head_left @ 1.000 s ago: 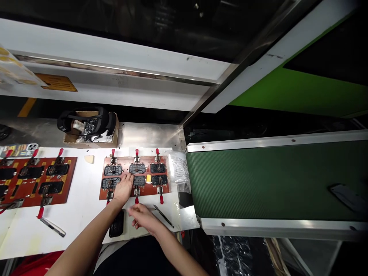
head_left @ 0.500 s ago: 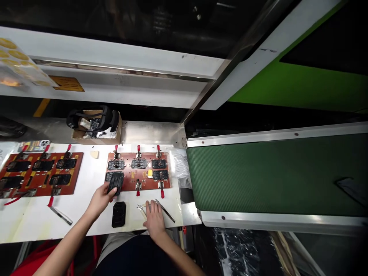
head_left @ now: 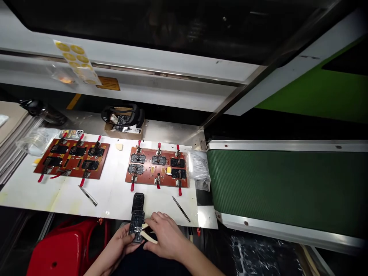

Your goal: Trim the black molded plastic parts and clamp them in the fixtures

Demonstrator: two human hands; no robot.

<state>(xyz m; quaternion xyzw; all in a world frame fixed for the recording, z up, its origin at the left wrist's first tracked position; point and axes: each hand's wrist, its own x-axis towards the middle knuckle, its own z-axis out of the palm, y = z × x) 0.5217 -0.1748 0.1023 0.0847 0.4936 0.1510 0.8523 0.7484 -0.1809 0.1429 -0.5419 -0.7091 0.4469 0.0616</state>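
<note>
Left hand (head_left: pixel 119 243) grips a black case (head_left: pixel 137 221), now in front of the right brown board (head_left: pixel 147 178), not over it, right hand (head_left: pixel 169 237) holds lifted pliers (head_left: pixel 149 237), white table (head_left: pixel 113 191) under the board, green belt (head_left: pixel 281 184) right of it

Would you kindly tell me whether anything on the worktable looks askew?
On the left board, the front middle clamp's red handle lies sideways, while its neighbours' handles point toward the person, so it looks askew. Nothing visibly spilled or damaged stands out, including the black part in the left hand.

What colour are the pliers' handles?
The pliers' handles are cream; best in the head view.
</note>
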